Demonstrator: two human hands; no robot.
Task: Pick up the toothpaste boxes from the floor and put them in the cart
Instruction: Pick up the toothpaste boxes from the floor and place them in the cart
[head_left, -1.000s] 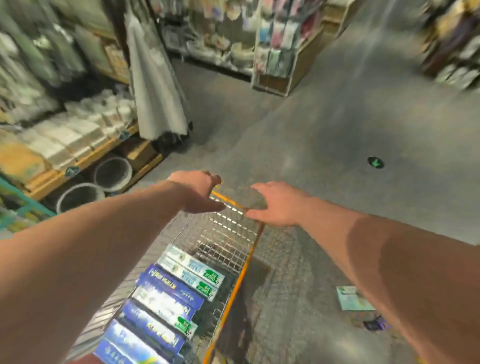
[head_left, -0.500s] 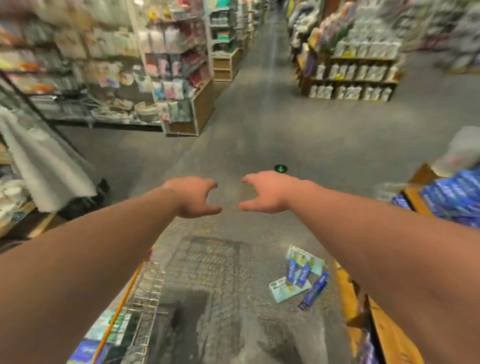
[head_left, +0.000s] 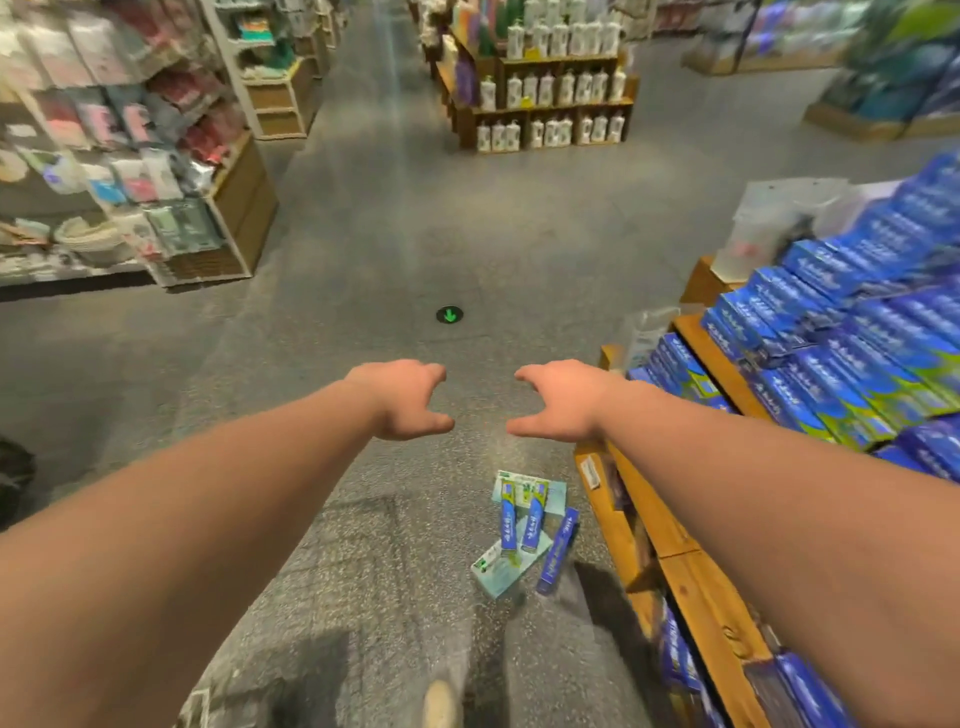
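- Grey speckled floor (head_left: 363, 260) is stretching away down a shop aisle in the head view.
- Person's left hand (head_left: 402, 400) and right hand (head_left: 558, 402) are reaching forward side by side, fingers (head_left: 426, 371) loosely curled and spread, gripping nothing.
- Blue and pale green toothpaste boxes (head_left: 522, 525) are lying in a loose pile on the floor, nearer the person than the hands and untouched by them, just beside a wooden shelf (head_left: 691, 597) carrying stacked blue boxes (head_left: 831, 322).

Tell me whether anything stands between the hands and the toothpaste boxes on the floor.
Nothing visible does. The left hand and right hand are held out empty, and the toothpaste boxes lie uncovered on the floor, beside the wooden shelf.
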